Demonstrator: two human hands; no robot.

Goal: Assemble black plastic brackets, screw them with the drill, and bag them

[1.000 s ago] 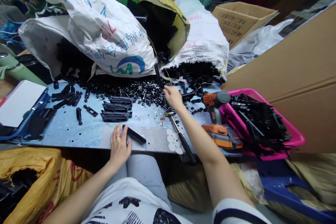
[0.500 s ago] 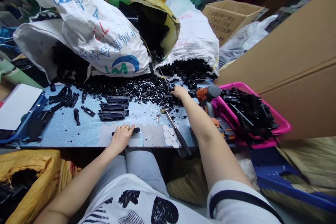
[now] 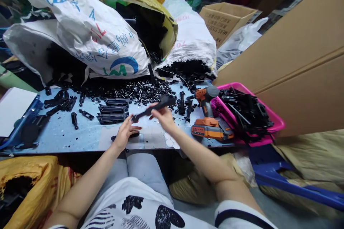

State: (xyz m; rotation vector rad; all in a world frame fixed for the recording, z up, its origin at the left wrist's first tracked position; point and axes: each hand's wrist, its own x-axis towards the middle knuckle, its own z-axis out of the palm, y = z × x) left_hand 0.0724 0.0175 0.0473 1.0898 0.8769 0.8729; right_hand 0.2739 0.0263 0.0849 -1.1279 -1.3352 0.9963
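Head view: your right hand [image 3: 163,118] clamps 1 black part [image 3: 164,103]; can't tell if your left hand [image 3: 124,133] grips; uneven support could drop it.

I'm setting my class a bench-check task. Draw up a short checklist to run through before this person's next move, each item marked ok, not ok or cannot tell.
1. Right hand has a hold on the long black part: ok, its fingers and thumb grip it.
2. Left hand grips the same part firmly: cannot tell; its fingertips meet the part's left end.
3. Dark strip on the table fully in sight: not ok, the left hand covers its middle.
4. Power drill upright: ok.
5. Drill apart from the pink basket: cannot tell; they overlap in this view.
6. Small loose pieces sorted: not ok, they lie jumbled.
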